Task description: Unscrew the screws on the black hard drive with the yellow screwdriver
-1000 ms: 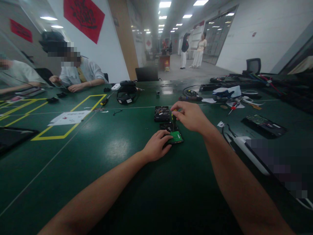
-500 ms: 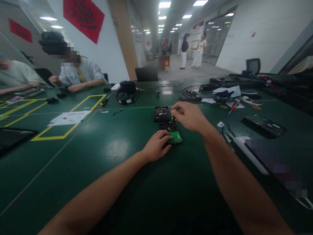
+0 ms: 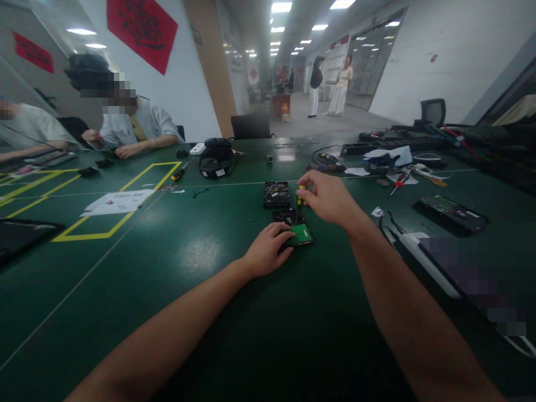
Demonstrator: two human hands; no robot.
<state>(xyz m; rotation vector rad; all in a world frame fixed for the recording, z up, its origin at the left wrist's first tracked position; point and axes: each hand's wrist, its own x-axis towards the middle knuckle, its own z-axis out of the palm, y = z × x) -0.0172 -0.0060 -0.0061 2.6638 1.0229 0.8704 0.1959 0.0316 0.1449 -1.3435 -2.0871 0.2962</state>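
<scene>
Over green circuit board (image 3: 302, 234), right hand (image 3: 329, 199) is pinching screwdriver (image 3: 300, 201) — more yellow showing than before, suggesting regripping mid-turn; left hand (image 3: 268, 250), thumb parted from fingers, is steadying board.

Left hand (image 3: 269, 249) covers part of the green circuit board (image 3: 302, 234), and the right hand (image 3: 329, 200) hides some of the screwdriver (image 3: 298, 203) — tip's too tiny to make out. Flat black thing (image 3: 27, 239) gets chopped by the left edge — print on the paper (image 3: 119, 202) is unreadable.

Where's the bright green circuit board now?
In the head view, the board lies just right of centre beneath the screwdriver, left hand on its left side.
</scene>
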